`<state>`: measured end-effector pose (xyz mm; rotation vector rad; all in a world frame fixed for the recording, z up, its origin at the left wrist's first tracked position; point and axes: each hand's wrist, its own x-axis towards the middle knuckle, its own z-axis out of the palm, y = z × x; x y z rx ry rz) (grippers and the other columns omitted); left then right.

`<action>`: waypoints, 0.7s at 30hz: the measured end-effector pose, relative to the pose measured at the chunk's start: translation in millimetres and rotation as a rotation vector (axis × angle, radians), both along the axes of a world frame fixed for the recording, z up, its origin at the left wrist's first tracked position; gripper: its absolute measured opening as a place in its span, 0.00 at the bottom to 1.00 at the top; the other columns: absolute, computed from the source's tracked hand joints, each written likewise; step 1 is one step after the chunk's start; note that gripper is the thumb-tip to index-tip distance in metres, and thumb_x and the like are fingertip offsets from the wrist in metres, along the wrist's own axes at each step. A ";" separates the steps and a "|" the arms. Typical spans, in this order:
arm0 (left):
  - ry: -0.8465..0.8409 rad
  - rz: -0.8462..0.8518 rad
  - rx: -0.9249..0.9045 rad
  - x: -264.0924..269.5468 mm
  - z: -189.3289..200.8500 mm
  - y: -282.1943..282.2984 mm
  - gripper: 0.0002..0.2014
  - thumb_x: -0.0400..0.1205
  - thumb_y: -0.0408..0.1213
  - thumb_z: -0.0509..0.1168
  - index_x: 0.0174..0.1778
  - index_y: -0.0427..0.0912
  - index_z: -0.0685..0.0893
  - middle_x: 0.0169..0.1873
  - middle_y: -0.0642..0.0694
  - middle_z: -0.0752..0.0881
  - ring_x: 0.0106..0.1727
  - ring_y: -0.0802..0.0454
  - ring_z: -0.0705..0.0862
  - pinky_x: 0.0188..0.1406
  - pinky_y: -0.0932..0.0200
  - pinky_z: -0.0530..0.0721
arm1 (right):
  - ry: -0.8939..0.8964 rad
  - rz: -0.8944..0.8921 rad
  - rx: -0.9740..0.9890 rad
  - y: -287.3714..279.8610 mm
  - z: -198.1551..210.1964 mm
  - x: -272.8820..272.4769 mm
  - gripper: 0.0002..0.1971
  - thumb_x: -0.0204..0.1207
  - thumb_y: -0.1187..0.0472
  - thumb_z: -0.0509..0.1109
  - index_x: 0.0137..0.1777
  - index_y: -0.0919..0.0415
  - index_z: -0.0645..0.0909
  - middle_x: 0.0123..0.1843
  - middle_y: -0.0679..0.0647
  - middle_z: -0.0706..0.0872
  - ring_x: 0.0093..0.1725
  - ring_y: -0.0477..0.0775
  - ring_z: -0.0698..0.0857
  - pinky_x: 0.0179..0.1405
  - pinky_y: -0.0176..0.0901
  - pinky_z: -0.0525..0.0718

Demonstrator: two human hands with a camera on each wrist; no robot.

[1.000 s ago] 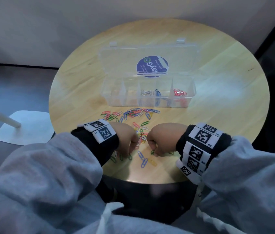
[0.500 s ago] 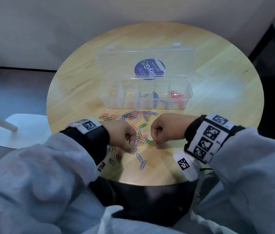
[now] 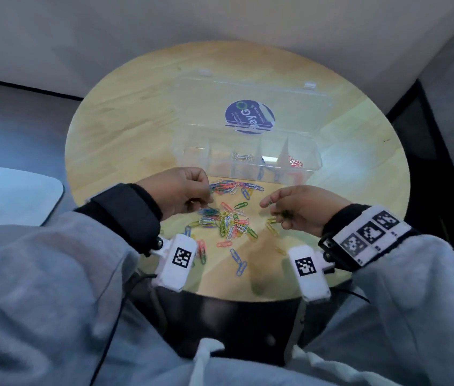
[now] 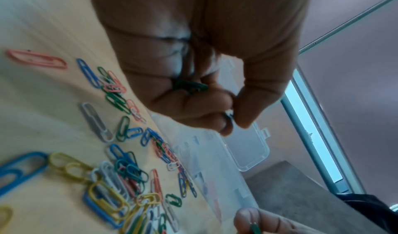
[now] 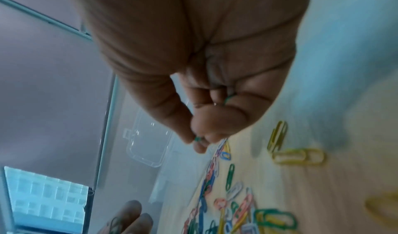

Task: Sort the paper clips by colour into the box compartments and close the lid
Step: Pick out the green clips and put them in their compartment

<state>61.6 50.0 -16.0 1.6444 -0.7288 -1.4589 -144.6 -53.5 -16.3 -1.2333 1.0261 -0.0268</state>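
Note:
A clear compartment box (image 3: 220,174) stands on the round wooden table (image 3: 136,129), its lid (image 3: 290,104) lying open behind it. Silver clips (image 3: 242,157) and red clips (image 3: 295,163) lie in separate compartments. A loose pile of mixed paper clips (image 3: 226,221) lies in front of the box. My left hand (image 3: 206,196) hovers above the pile's left side, its curled fingers holding green clips (image 4: 189,86). My right hand (image 3: 269,207) hovers to the right and pinches a green clip (image 5: 197,139) between thumb and forefinger.
Two yellow clips (image 5: 297,156) lie apart on the table under my right hand. Blue clips (image 3: 238,261) lie near the table's front edge. A white flat base (image 3: 11,196) sits on the floor to the left. A wall runs behind the table.
Both hands have risen off the clip pile and moved forward toward the box, spreading apart. Each now carries green clips.

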 end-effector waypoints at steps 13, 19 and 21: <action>-0.600 -0.451 0.187 -2.1 14.1 17.3 0.04 0.77 0.34 0.64 0.40 0.43 0.84 0.29 0.48 0.77 0.26 0.53 0.70 0.27 0.64 0.69 | 0.293 0.128 -0.261 21.5 1.2 14.9 0.10 0.76 0.67 0.65 0.34 0.60 0.72 0.26 0.55 0.69 0.25 0.51 0.68 0.22 0.38 0.67; -0.973 -0.692 0.232 -10.6 12.2 15.7 0.06 0.73 0.39 0.68 0.44 0.50 0.85 0.27 0.55 0.76 0.30 0.57 0.73 0.37 0.61 0.72 | 0.548 0.459 -0.639 26.9 -0.6 18.1 0.06 0.70 0.58 0.74 0.38 0.56 0.79 0.31 0.46 0.77 0.32 0.46 0.75 0.29 0.35 0.69; -1.007 -0.726 0.244 -11.6 11.1 13.0 0.06 0.72 0.37 0.69 0.43 0.51 0.84 0.27 0.55 0.75 0.29 0.58 0.72 0.33 0.63 0.70 | 0.569 0.476 -0.674 25.3 -1.8 18.2 0.06 0.70 0.58 0.75 0.40 0.56 0.80 0.31 0.45 0.76 0.32 0.43 0.73 0.29 0.36 0.68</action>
